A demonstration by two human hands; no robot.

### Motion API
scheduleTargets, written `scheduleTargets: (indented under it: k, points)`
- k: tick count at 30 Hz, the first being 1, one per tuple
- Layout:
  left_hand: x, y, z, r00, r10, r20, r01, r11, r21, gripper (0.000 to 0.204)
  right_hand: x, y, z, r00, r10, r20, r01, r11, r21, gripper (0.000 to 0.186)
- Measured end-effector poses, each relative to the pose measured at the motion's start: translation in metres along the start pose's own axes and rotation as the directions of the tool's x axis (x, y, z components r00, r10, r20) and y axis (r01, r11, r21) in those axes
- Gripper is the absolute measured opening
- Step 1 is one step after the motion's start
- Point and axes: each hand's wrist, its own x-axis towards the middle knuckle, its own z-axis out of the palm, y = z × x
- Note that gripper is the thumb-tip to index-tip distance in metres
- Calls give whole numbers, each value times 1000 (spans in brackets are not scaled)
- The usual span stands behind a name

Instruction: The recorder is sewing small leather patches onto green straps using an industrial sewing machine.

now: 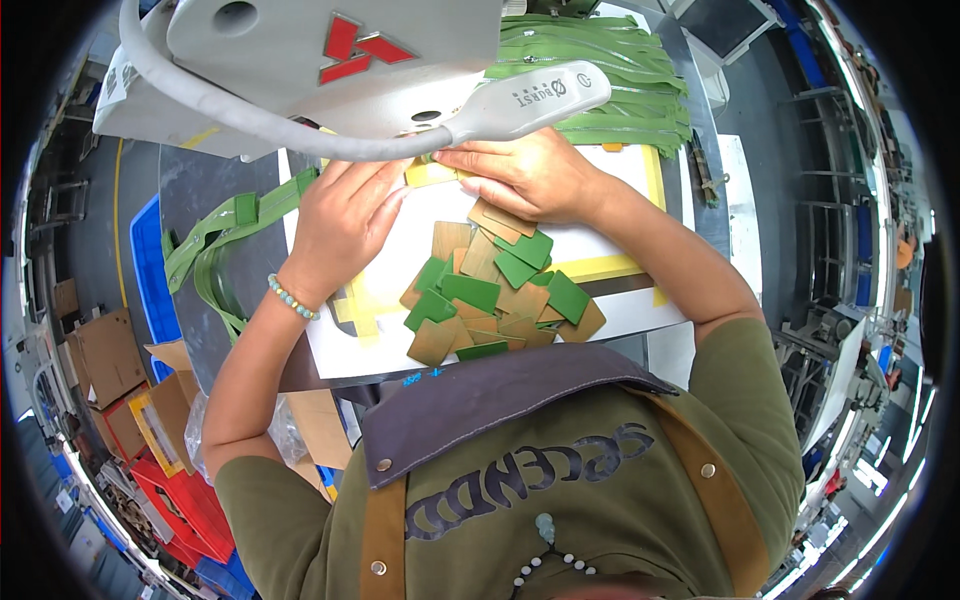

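Note:
A white machine head (250, 70) with a red emblem and pale cable overhangs both hands. My left hand (345, 215) has its fingers stretched forward toward the machine, tips partly hidden beneath the cable. My right hand (525, 178) has curled fingers pressed together beside a small green piece at the yellow-taped strip (428, 174); what they grip is unclear. Below both hands, a loose pile of green cards (470, 290) and tan cards (432, 340) lies on a white board (345, 355) edged with yellow tape. Green zipper strips (230, 235) lie left of my left hand.
More green zipper strips (610, 80) are spread behind the right hand. A dark tool (705, 175) lies at the right edge. A blue bin (152, 280), cardboard boxes (105, 355) and a red crate (190, 510) stand at the left. Metal racks (850, 240) line the right side.

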Motion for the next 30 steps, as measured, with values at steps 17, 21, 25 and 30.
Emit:
scheduleTargets:
  k: [17,21,25,30]
  points:
    - [8,8,9,987,117,113,-137,973,185,52,-2,-3,-3,978,-54,-203,30,992,-122,30]
    - [7,10,10,985,122,123,-147,965,219,52,-1,-6,-2,988,-57,-144,33,987,-158,34]
    - [6,11,12,987,124,98,-143,966,217,51,-1,-9,-4,994,-40,-104,23,987,-157,35]
    - [4,8,12,990,134,41,-139,982,131,40,-2,-11,-1,994,-44,-97,27,986,-163,35]
